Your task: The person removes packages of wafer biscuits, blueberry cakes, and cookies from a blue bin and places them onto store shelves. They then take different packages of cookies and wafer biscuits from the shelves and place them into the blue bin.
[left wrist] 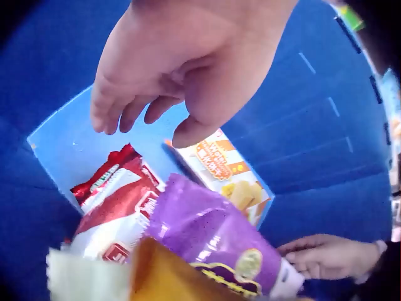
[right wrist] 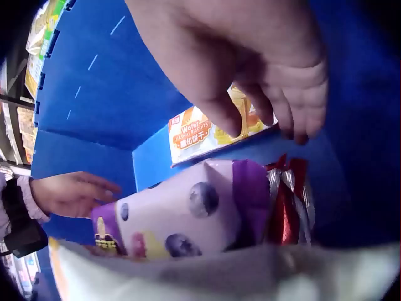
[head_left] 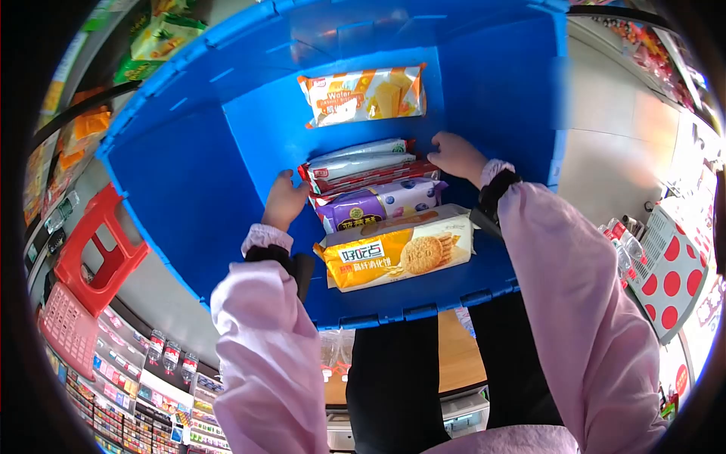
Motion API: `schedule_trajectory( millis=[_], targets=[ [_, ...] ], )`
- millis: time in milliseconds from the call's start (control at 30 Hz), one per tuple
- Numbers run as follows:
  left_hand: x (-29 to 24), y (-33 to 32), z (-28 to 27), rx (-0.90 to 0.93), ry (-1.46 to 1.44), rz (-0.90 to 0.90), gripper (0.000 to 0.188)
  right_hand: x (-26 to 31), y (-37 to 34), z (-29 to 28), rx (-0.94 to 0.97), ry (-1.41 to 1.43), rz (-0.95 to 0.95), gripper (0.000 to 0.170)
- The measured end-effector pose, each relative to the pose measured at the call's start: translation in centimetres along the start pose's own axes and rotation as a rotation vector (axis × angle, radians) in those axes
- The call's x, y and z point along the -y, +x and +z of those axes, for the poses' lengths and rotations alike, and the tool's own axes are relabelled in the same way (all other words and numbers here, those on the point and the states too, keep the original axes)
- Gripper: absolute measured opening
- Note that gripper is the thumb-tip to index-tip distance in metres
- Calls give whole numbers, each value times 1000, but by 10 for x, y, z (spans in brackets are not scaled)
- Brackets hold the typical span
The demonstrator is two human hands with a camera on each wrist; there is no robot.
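Note:
Inside a blue crate (head_left: 189, 204) a row of snack packs lies between the two hands. The left hand (head_left: 286, 201) is at the left end of the red and white packs (head_left: 363, 168); in the left wrist view its fingers hang loosely bent, holding nothing. The right hand (head_left: 458, 157) is at the row's right end, fingers loosely bent and empty in the right wrist view. Nearer the body are a purple blueberry pack (head_left: 382, 204) and a yellow and white biscuit pack (head_left: 401, 252). An orange and white wafer pack (head_left: 367, 95) lies apart, farther back.
The crate's walls surround the packs, its near rim (head_left: 420, 312) by the person's legs. A red plastic stool (head_left: 98, 250) and a pink basket (head_left: 69, 321) are at the left. Bottles (head_left: 626, 246) and a red-dotted box (head_left: 671, 272) are at the right, with store shelves around.

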State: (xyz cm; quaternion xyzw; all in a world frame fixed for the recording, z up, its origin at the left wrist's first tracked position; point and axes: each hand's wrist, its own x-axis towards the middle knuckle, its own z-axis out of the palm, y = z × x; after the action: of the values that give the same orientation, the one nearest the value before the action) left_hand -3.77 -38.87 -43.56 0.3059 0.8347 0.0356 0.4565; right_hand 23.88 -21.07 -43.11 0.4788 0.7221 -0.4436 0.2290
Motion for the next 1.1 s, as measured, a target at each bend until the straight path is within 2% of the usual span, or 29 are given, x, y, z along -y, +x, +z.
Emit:
schedule_trajectory(
  millis=[100,133,233,333,433,467,567,600,700,733,800,900,933,1000,1033,1100],
  targets=[
    [14,25,9,235,62,-187,57,10,23,-8,366,-108,112,52],
    [-7,18,-3,395,12,-357,63,7,30,-4,450,-159,119,59],
    [-6,17,2,634,-17,-456,65,16,30,-7,566,-160,242,56],
    [5,3,10,617,-324,-608,67,1,21,5,428,276,451,52],
    [11,-15,8,555,-583,-653,63,-16,12,0,530,710,536,55],
    [11,-20,4,596,-694,-662,64,-16,5,-8,500,608,552,65],
    [-2,-46,-6,524,-851,-675,58,4,-18,-32,433,327,531,76],
    [1,-52,-4,513,-931,-722,52,-2,-21,-28,461,157,454,83],
    [-14,-77,-5,591,-1206,-581,49,8,-56,-30,408,228,409,82],
    [-19,-85,-6,557,-1230,-532,52,9,-68,-26,339,342,447,82],
    [-25,-95,-8,461,-1256,-588,55,9,-89,-16,197,567,522,81],
    [-3,-109,6,337,-1335,-730,59,-8,-109,5,157,905,620,64],
    [-1,-112,8,297,-1367,-789,60,19,-112,-15,182,1129,735,50],
    [-8,-121,7,392,-1483,-733,58,18,-123,-12,223,1130,455,47],
    [-15,-124,5,438,-1539,-702,58,22,-125,-10,184,1178,426,41],
    [-20,-126,8,395,-1575,-622,54,34,-129,-8,111,1275,363,39]
  ],
)
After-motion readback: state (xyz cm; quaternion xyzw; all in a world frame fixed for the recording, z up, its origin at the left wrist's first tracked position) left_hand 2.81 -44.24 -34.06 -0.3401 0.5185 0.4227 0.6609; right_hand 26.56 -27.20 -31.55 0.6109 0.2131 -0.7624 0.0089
